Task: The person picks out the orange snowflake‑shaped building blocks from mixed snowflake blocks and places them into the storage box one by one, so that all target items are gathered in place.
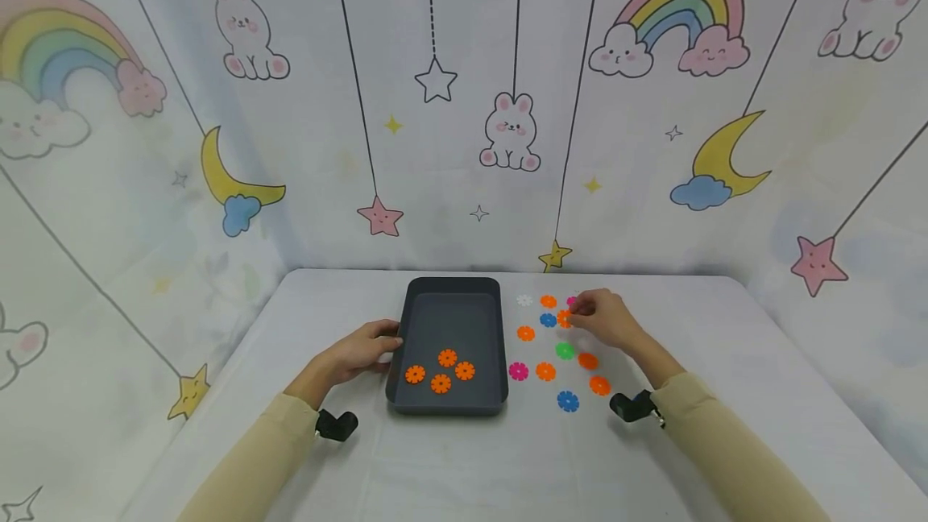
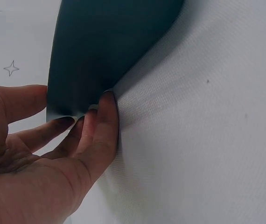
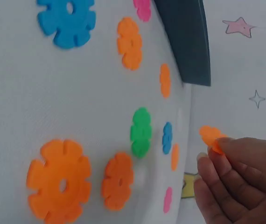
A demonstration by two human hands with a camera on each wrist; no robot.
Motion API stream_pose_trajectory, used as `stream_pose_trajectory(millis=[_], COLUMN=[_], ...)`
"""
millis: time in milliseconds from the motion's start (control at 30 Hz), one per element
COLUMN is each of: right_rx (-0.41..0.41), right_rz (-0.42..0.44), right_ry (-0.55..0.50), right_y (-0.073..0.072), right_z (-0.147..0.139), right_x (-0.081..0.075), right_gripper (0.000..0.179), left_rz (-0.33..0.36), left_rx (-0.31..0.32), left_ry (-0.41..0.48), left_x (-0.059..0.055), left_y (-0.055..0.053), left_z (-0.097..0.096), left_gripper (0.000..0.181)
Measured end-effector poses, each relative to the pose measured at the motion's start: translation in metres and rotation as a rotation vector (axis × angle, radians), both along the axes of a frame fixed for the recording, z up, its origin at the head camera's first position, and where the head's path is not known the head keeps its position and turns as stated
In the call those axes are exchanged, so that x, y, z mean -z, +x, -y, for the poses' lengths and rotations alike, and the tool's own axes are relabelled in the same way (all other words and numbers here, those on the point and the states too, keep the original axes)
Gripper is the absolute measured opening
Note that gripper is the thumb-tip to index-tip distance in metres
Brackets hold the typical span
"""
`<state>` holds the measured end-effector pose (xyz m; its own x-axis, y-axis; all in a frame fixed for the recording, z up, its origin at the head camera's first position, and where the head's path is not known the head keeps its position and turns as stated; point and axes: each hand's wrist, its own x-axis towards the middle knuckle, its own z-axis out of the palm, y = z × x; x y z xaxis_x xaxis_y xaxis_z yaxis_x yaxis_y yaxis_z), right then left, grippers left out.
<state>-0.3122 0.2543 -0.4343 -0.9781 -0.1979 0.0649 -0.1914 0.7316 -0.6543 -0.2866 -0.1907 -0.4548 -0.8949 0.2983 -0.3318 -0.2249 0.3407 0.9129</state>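
A dark grey rectangular tray (image 1: 453, 408) lies on the table with several orange notched plastic discs (image 1: 441, 383) inside, near its front end. My left hand (image 1: 365, 349) holds the tray's left side; in the left wrist view, the thumb is at the rim and the fingertips are at the wall's lower edge. To the right of the tray, my right hand (image 1: 607, 319) pinches an orange notched disc (image 3: 212, 136) between thumb and fingers, above the far part of the scattered discs.
Loose discs lie right of the tray: a green disc (image 1: 565, 351), a blue disc (image 1: 569, 401), a pink disc (image 1: 518, 370), a whitish disc (image 1: 524, 300) and several orange ones. A patterned cloth (image 1: 449, 143) hangs behind the white table (image 1: 435, 466).
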Motion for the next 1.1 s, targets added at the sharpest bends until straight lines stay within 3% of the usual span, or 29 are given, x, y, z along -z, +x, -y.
stream_pose_trajectory(millis=[233, 600, 900, 1100], right_rx=[-0.110, -0.312, -0.489, -0.550], right_rz=[-0.014, 0.047, 0.072, 0.138], right_ry=[-0.035, -0.044, 0.039, 0.038], right_y=[0.005, 0.008, -0.001, -0.010], right_z=[0.033, 0.097, 0.151, 0.184], right_x=[-0.017, -0.045, -0.055, -0.050], right_gripper=[0.011, 0.004, 0.005, 0.004], left_rz=[0.000, 0.007, 0.002, 0.012], left_rx=[-0.001, 0.010, -0.004, -0.007], left_ry=[-0.004, -0.014, -0.002, 0.006], left_x=[-0.001, -0.002, -0.001, -0.001], left_y=[0.001, 0.002, 0.000, -0.001], left_z=[0.000, 0.001, 0.002, 0.002], left_gripper=[0.053, 0.054, 0.053, 0.053])
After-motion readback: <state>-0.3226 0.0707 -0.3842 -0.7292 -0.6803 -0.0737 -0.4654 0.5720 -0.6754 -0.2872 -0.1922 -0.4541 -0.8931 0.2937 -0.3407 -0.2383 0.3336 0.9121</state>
